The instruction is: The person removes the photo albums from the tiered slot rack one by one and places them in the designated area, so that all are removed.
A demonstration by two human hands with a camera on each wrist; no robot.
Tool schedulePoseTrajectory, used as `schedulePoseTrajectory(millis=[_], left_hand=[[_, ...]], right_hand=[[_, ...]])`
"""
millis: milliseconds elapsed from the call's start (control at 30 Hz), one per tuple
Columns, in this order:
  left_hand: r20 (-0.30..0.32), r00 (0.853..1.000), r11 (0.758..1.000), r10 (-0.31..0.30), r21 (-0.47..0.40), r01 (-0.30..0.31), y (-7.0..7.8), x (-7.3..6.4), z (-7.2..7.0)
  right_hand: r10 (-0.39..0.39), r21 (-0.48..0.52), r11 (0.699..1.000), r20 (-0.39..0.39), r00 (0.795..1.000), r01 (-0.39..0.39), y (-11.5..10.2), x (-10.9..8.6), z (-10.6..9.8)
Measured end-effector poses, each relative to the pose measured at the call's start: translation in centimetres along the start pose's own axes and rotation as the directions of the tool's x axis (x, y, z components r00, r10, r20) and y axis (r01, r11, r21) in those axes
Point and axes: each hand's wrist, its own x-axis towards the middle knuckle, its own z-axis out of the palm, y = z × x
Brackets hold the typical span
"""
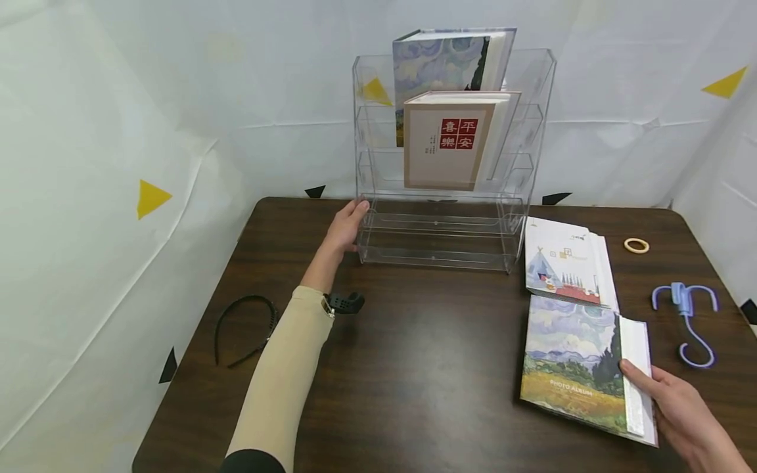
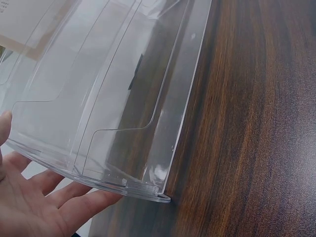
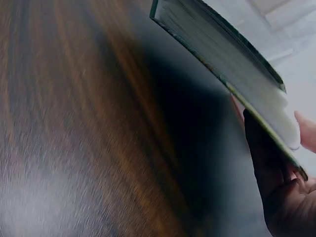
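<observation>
Since the right hand (image 1: 686, 407) has its thumb on top and fingers underneath, I read it as pinching the photo album (image 1: 570, 361) by its right edge. Album is in front of the clear rack (image 1: 436, 259) and to its right, cover up. On the right wrist feed it's tilted, near edge off the tabletop (image 1: 432, 341); far side I can't confirm.

Left hand (image 1: 347, 226) is at the rack's lower left side: fingers extended, a bit spread, laid against the side panel. Thumb pressure I can't tell.

White booklet (image 1: 558, 259) lies just right of the rack's front corner. In the head view the album's far edge meets the booklet's near edge; can't tell if they touch.

Rack holds two books, both leaning back: painted-cover book (image 1: 440, 66) in a rear tier, beige book (image 1: 434, 154) lower and in front, partly hiding it.

Right of the rack, past the booklet: yellowish ring (image 1: 636, 246). Blue hook (image 1: 685, 301) also to the rack's right, nearer me than the ring. Black headband (image 1: 253, 297) is left of the rack and nearer me, partly behind the beige sleeve (image 1: 284, 381).
</observation>
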Motion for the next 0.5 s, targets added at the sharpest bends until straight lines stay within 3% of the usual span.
schedulePoseTrajectory(millis=[133,333,433,500], left_hand=[[-0.003,1.000,1.000,0.006,0.005,-0.006,-0.17,0.06,-0.09],[-0.004,1.000,1.000,0.010,0.009,-0.010,-0.19,0.13,-0.06],[0.000,1.000,1.000,0.007,0.005,-0.007,-0.19,0.21,-0.04],[0.002,1.000,1.000,0.005,0.003,-0.005,-0.18,0.24,-0.05]], right_hand=[[0.029,-0.032,0.999,0.000,1.000,-0.029,0.40,0.42,-0.28],[0.010,-0.169,0.985,-0.040,0.999,-0.017,0.53,0.82,-0.52],[0.002,-0.287,0.957,-0.111,0.994,-0.033,0.42,0.85,-0.55],[-0.020,-0.385,0.922,-0.158,0.987,-0.043,0.25,0.88,-0.66]])
